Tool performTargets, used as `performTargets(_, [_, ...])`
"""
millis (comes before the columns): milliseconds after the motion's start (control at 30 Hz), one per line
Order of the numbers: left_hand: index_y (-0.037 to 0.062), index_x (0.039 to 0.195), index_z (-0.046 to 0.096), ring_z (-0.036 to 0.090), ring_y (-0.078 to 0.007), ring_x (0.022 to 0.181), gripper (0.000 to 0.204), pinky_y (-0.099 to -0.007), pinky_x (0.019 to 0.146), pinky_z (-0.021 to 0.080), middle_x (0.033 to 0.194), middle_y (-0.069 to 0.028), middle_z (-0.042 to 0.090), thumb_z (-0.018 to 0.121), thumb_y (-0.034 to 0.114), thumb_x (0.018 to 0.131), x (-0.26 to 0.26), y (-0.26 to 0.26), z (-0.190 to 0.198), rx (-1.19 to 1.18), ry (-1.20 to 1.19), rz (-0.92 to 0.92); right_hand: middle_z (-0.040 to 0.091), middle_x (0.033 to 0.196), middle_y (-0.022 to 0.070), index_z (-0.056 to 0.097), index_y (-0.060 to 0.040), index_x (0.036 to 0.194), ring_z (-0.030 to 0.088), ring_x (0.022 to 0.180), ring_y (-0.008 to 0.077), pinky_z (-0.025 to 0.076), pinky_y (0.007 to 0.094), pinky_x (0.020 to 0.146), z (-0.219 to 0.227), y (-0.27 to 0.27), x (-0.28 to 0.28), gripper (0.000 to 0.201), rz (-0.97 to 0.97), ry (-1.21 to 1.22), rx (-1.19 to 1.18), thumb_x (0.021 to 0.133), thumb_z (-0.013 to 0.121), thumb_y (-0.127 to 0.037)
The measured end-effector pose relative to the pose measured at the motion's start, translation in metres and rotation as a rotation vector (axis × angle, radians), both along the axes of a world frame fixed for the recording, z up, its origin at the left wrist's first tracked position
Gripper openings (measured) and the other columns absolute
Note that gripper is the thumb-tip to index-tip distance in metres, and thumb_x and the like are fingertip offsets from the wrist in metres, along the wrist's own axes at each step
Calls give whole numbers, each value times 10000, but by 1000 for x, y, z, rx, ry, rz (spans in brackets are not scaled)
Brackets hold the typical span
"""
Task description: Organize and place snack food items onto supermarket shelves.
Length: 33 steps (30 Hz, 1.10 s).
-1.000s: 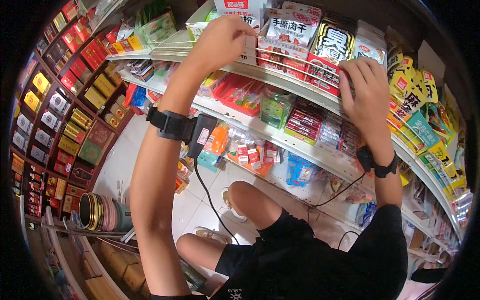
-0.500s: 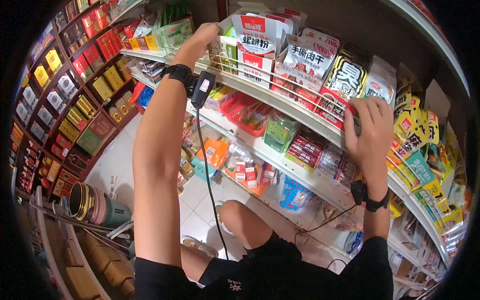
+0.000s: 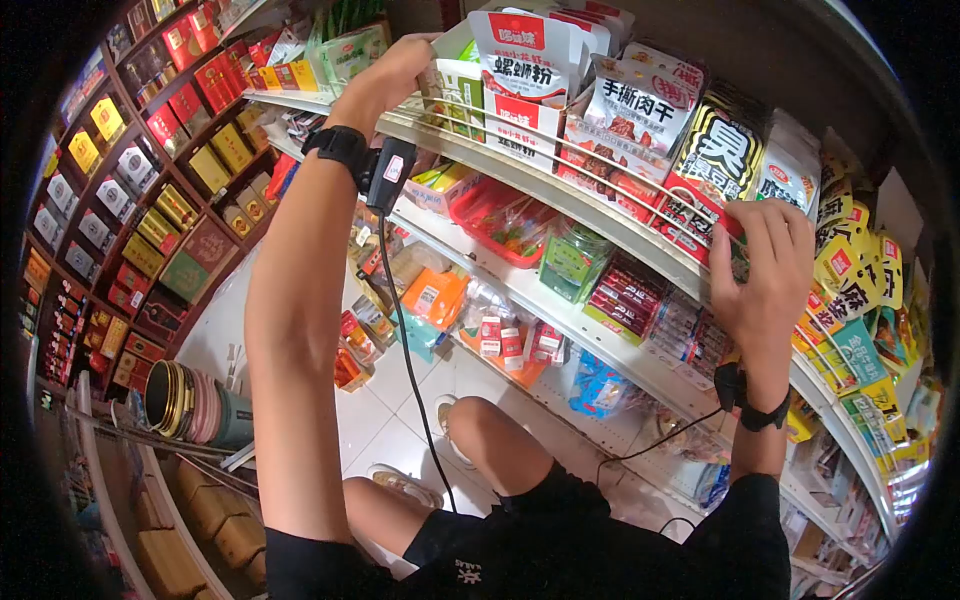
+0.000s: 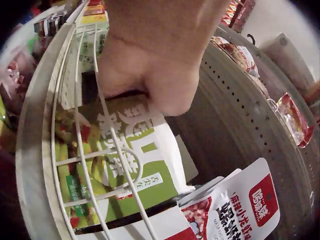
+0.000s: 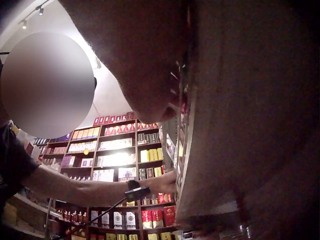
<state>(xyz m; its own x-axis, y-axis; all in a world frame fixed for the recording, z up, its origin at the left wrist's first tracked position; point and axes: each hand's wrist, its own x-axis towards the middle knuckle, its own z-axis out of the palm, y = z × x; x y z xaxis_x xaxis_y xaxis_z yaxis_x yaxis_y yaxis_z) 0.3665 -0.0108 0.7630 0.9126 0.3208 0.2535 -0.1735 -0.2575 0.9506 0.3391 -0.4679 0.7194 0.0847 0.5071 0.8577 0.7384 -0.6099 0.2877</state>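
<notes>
My left hand [image 3: 395, 75] is at the left end of a green-and-white food box [image 4: 120, 165], bent round its end, with fingertips hidden. The box stands behind the white wire rail [image 4: 107, 155] of the upper shelf. Beside it, a white-and-red display box [image 3: 520, 125] holds upright noodle pouches [image 3: 525, 60]. My right hand [image 3: 765, 265] rests at the rail by the right end of a red display box [image 3: 685, 225] with black-and-yellow pouches [image 3: 718, 150]. Its fingers bend over the front edge, thumb to the left; what lies under them is hidden. The right wrist view is mostly dark.
Meat-snack pouches [image 3: 635, 110] stand between the hands, and yellow snack bags [image 3: 850, 270] hang farther right. A lower shelf holds a red basket [image 3: 490, 235] and a green box [image 3: 575, 260]. Buckets [image 3: 195, 405] stand at left. A cable [image 3: 405, 370] hangs from the left wrist.
My left hand has moved left from the noodle pouches' box to the end of the green-and-white box. The right hand stays at the red box while the head view shifts slightly.
</notes>
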Motion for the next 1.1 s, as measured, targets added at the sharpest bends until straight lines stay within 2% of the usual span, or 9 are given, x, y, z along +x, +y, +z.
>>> performTargets(100, [46,1377,620,642,-237,1048,442,-382,896,524,1246,-106,679,476,68,960,3,4,0,-162,58,-112,676,962,90,692,-51,958,622,975,296,486,421,874,0,-1,1,188,5,-3,-3,781,756,-54])
performTargets(200, [33,1271,667,679,-190,943,427,-374,859,531,1153,-82,727,412,309,1070,-2,22,-18,304,-382,326,705,993,89,711,-51,973,641,1011,293,496,414,899,-4,-4,2,164,-10,-67,24,811,730,-31])
performTargets(300, [7,1367,569,665,-210,1017,402,-331,862,560,1133,-128,681,619,125,985,-133,35,-21,550,-334,326,725,1032,101,726,-45,991,656,1009,298,504,424,916,-17,-11,-6,175,144,-145,56,822,704,-3])
performTargets(367, [-9,977,726,649,-136,771,391,-322,751,515,866,-64,735,528,317,1062,-186,20,-99,556,-449,752,733,964,137,735,-13,987,682,907,326,521,447,917,-46,8,-25,193,361,58,-10,810,669,30])
performTargets(500, [-28,676,549,392,-111,564,513,-360,531,365,548,-74,437,663,377,969,-329,25,-263,514,23,1034,697,917,155,705,-13,950,677,871,366,543,452,826,-147,92,-41,107,753,625,-453,849,672,-21])
performTargets(633, [-16,781,592,462,-85,598,252,-322,564,423,606,-56,565,716,171,897,-422,24,-406,114,245,1165,676,899,185,666,-17,950,665,915,396,533,490,820,-310,199,-31,111,716,864,-1023,919,626,-116])
performTargets(733, [26,902,653,598,-144,606,120,-340,602,482,651,-98,641,714,111,844,-465,44,-484,106,487,1106,657,913,201,651,-16,939,652,920,415,521,514,799,-420,271,-43,144,899,936,-1090,920,613,-154])
performTargets(900, [68,1195,685,734,-330,955,376,-424,865,577,1024,-186,752,715,154,830,-483,83,-615,-30,776,732,672,1123,212,654,27,1131,648,1044,410,525,498,939,-564,386,-113,279,1010,1037,-1088,876,611,-78])
performTargets(1100, [27,1341,586,696,-340,1036,495,-430,884,570,1210,-213,675,712,106,869,-457,81,-746,-121,599,1022,574,1435,200,560,25,1357,553,1302,390,437,437,1135,-693,516,-196,501,1028,897,-987,871,656,-51])
